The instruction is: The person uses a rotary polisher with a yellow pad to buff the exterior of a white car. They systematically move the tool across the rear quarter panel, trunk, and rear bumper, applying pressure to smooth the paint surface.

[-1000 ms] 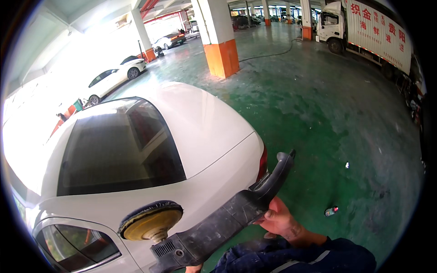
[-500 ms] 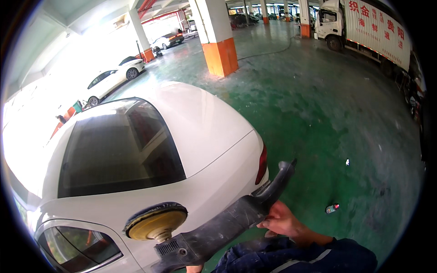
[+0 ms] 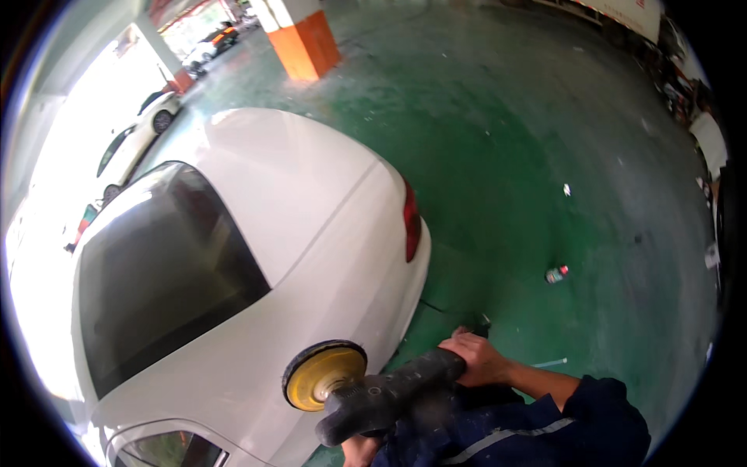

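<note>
A black car polisher (image 3: 397, 395) with a yellow round backing disc (image 3: 320, 377) is held across my front. My right hand (image 3: 476, 358) is closed around its rear handle. Below the polisher's head, my left hand (image 3: 359, 450) shows only in part at the lower edge, closed against the underside; its fingers are mostly hidden. The disc's dark-rimmed pad faces the rear side panel of a white car (image 3: 311, 288). I cannot tell whether the pad touches the paint. The red tail light (image 3: 412, 222) lies beyond the disc.
A bottle (image 3: 556, 274) with a red cap lies on the green floor (image 3: 482, 187), with a small white scrap (image 3: 566, 189) farther off. An orange-and-white pillar (image 3: 305, 47) stands past the car. Another white car (image 3: 132, 144) is parked at the far left. A dark cable (image 3: 436, 308) runs near the bumper.
The polisher has turned and swung right, its disc now beside the rear panel and tilted toward it. My right hand has shifted up onto the rear handle. The view has tipped downward.
</note>
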Tool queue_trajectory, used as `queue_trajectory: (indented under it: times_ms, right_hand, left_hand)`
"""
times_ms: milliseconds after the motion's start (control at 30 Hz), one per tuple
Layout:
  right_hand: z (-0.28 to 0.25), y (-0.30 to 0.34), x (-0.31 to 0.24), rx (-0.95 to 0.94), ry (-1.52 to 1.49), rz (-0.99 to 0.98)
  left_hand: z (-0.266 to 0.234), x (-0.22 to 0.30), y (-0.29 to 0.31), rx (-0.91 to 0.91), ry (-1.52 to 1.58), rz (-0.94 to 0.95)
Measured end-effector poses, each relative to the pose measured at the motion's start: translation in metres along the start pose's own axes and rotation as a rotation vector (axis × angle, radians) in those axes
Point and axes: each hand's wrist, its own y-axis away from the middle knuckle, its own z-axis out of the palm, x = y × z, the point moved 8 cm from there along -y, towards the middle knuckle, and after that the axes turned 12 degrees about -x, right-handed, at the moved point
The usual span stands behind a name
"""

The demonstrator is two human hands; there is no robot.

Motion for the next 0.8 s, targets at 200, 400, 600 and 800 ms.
queue_trajectory:
  times_ms: [200,400,600,800]
  right_hand:
    - [0.074,0.036,0.085,-0.236,-0.280,0.129]
    - [0.143,0.060,0.176,-0.389,-0.570,0.165]
    - [0.199,0.059,0.299,-0.309,-0.674,0.114]
    - [0.193,0.009,0.394,-0.082,-0.758,0.025]
  left_hand:
    - [0.042,-0.037,-0.020,-0.329,-0.221,-0.166]
    - [0.112,-0.045,-0.062,-0.176,-0.277,-0.251]
    - [0.177,-0.112,-0.113,-0.135,-0.390,-0.269]
    - [0.228,-0.135,-0.178,-0.188,-0.379,-0.419]
